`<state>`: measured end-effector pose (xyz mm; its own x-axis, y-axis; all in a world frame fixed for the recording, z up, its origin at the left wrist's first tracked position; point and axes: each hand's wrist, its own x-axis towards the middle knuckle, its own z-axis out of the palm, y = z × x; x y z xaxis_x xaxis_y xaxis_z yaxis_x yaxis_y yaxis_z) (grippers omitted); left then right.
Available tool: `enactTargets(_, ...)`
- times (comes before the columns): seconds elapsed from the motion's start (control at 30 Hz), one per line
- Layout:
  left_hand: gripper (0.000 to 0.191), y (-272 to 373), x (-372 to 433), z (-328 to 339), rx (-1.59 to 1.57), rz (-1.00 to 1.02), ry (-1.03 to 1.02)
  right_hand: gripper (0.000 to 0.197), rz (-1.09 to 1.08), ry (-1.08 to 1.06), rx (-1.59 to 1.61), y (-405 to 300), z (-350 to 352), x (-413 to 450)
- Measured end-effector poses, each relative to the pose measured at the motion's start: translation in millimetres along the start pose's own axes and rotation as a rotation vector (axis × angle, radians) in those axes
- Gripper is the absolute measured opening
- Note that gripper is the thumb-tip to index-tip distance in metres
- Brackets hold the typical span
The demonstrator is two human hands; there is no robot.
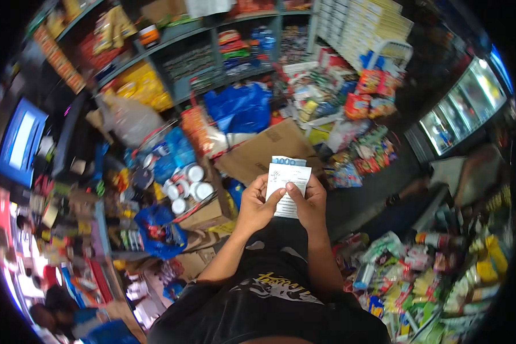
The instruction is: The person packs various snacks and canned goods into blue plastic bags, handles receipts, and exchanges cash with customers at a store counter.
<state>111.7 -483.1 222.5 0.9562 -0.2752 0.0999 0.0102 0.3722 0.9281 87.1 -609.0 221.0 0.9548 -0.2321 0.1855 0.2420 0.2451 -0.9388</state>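
Note:
Both of my hands hold a white printed paper slip [289, 202] upright in front of my black shirt. A bluish banknote [284, 161] marked 1000 shows above the slip's top edge; its lower part is hidden behind the paper. My left hand [260, 202] grips the left edge, its thumb lying on the front. From the right side my right hand [310, 200] pinches the same slip, thumb also on the front. The fingers of both hands are mostly behind the paper. Beyond the hands lies a brown cardboard box [262, 150].
Shelves [180, 36] of packaged goods stand ahead. White-lidded jars [193, 180] and a blue plastic bag [159, 232] are on the left. Piled packets [404, 279] lie at the lower right, near another person's arm [406, 193]. A lit glass-door cooler [462, 107] stands farther right.

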Motion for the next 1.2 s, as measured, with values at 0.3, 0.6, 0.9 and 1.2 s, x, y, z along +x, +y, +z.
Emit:
enactTargets(0.3,0.039,-25,23,16,0.231,-0.105,-0.499,0.021,0.018,0.313,-0.116,-21,-53,-2)
enactTargets(0.6,0.023,-85,55,-8,0.389,-0.482,-0.789,0.015,0.036,-0.221,-0.715,-18,-131,7)
enactTargets(0.9,0.016,-213,93,108,0.283,-0.611,-0.569,0.026,0.327,0.225,-0.214,47,-302,-4)
enactTargets(1.2,0.013,-294,108,300,0.226,-0.66,-0.777,0.06,0.123,1.441,-0.493,54,-464,-27)
